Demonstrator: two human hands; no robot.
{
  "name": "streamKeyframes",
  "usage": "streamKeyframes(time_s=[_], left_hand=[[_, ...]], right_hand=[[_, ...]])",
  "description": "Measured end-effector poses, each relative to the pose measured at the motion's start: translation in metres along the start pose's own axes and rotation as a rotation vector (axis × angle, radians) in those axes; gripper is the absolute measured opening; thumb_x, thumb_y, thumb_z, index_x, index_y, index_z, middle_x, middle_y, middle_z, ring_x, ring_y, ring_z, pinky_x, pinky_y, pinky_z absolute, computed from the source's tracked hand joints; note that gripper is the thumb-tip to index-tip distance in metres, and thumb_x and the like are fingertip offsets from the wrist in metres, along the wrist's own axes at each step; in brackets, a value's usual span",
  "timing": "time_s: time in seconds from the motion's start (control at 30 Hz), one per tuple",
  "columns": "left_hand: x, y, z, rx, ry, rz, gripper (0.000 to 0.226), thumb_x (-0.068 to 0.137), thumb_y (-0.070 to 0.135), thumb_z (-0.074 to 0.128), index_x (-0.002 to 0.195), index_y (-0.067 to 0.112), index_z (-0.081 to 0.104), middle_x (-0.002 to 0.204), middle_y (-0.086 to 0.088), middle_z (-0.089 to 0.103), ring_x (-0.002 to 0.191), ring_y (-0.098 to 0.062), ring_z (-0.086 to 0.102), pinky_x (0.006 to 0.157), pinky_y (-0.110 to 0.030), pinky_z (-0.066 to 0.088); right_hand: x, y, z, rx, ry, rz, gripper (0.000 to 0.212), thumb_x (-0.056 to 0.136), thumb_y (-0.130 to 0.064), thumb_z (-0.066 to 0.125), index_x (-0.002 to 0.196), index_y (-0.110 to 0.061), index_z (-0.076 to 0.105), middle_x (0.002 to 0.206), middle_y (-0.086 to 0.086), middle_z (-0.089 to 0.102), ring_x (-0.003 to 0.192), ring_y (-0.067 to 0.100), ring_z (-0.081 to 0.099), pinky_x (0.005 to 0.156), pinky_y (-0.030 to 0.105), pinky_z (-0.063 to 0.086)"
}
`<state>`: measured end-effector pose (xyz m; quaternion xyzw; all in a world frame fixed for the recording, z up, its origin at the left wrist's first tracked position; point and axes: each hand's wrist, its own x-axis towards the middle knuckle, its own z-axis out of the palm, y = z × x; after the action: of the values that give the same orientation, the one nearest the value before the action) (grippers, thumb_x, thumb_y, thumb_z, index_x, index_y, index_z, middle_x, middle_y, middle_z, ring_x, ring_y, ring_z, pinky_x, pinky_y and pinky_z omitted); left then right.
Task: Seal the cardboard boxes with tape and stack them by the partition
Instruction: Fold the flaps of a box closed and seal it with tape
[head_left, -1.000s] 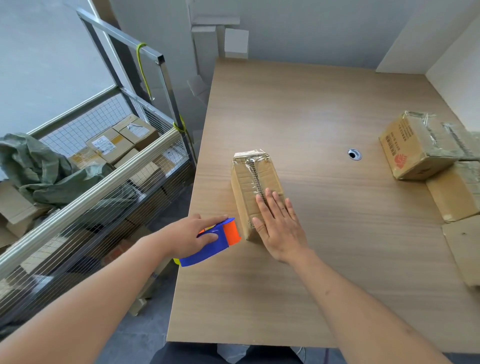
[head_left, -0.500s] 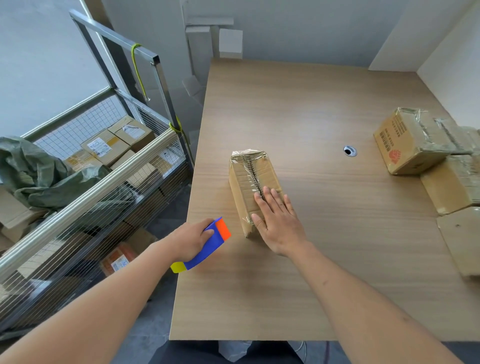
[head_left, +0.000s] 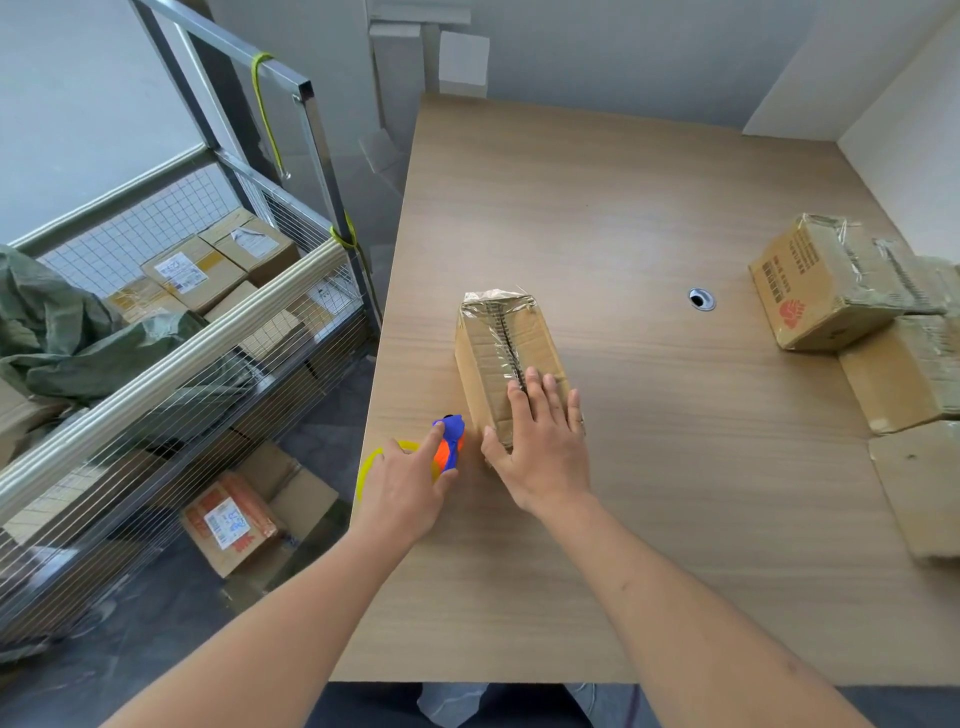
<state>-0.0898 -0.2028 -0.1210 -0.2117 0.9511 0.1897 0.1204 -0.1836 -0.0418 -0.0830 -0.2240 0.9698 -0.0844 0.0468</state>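
Note:
A small cardboard box (head_left: 501, 338) lies on the wooden table (head_left: 649, 218), with clear tape along its top seam and over its far end. My right hand (head_left: 540, 441) presses flat on the box's near end with straight fingers. My left hand (head_left: 402, 480) grips a blue, orange and yellow tape dispenser (head_left: 449, 441) just left of the box's near corner, index finger stretched along its top. Taped boxes (head_left: 831, 283) sit at the table's right edge by the white partition (head_left: 904, 109).
A wire-mesh cart (head_left: 171, 332) with cardboard boxes and green sacks stands left of the table. More boxes lie on the floor beneath it. A cable hole (head_left: 702, 299) sits in the tabletop. Flat cardboard (head_left: 924, 493) lies at the right front.
My left hand brought the tape dispenser from beyond the table's left edge to the box's near corner and turned it. My right hand stayed pressed on the box.

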Motion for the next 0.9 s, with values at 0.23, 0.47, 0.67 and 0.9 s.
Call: streamKeyframes(time_s=[0.23, 0.47, 0.67, 0.9], left_hand=[[0.009, -0.005, -0.024, 0.151, -0.053, 0.035, 0.044, 0.103, 0.033, 0.041, 0.148, 0.036, 0.040, 0.101, -0.004, 0.060, 0.079, -0.030, 0.056, 0.064, -0.034, 0.038], [0.026, -0.010, -0.050, 0.113, -0.015, 0.146, 0.024, 0.100, 0.023, 0.046, 0.122, 0.020, 0.057, 0.099, -0.004, 0.058, 0.087, -0.031, 0.061, 0.066, -0.037, 0.047], [0.028, 0.002, -0.068, -0.048, 0.056, 0.371, 0.042, 0.098, 0.016, 0.055, 0.140, 0.020, 0.055, 0.130, -0.012, 0.050, 0.099, -0.034, 0.058, 0.077, -0.043, 0.053], [0.023, 0.041, -0.054, -0.139, 0.093, 0.706, 0.045, 0.100, 0.018, 0.061, 0.143, 0.005, 0.057, 0.160, -0.015, 0.038, 0.150, -0.035, 0.033, 0.113, -0.052, 0.041]], right_hand=[[0.001, -0.007, 0.006, -0.069, 0.049, 0.026, 0.078, 0.092, -0.051, 0.061, 0.153, -0.009, 0.039, 0.166, 0.014, 0.025, 0.155, 0.033, 0.018, 0.126, 0.055, 0.004], [0.001, -0.007, 0.013, -0.140, 0.082, 0.024, 0.100, 0.076, -0.060, 0.077, 0.153, -0.008, 0.039, 0.165, 0.015, 0.027, 0.154, 0.034, 0.023, 0.125, 0.056, 0.009], [0.000, -0.002, -0.003, -0.158, -0.174, 0.047, 0.147, 0.052, -0.078, 0.081, 0.162, -0.020, 0.003, 0.171, 0.004, -0.006, 0.157, 0.023, -0.006, 0.127, 0.047, -0.005], [-0.014, 0.035, -0.037, -0.192, -0.246, -0.108, 0.126, 0.066, -0.080, 0.068, 0.162, -0.030, 0.004, 0.170, 0.000, 0.002, 0.155, 0.021, 0.009, 0.119, 0.042, 0.020]])
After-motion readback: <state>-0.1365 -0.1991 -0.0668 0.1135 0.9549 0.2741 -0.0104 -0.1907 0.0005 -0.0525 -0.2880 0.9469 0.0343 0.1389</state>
